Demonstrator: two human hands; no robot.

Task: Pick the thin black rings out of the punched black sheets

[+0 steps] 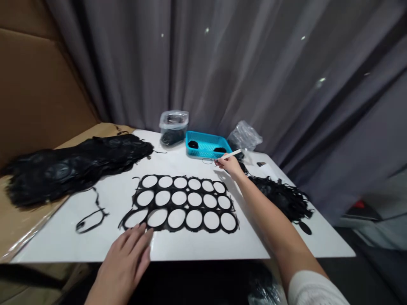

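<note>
A thin black sheet (159,204) with rows of round holes lies flat on the white table. My left hand (129,252) rests at its near left edge, fingers stretched out and touching or almost touching the rubber-like rim. My right hand (229,165) reaches far forward, its fingers closed round a slim white stick-like tool (231,154). At its fingertips hangs a thin dark ring (207,161), just in front of the blue basket (208,137); how the ring is held cannot be made out. Dark round pieces (192,145) lie inside the basket.
A thick stack of black sheets (79,165) lies at left, with a loose black strip (92,221) in front. Black scraps (280,197) pile up at right. A clear tub (174,127) and a plastic bag (244,135) flank the basket. A grey curtain (203,63) hangs behind.
</note>
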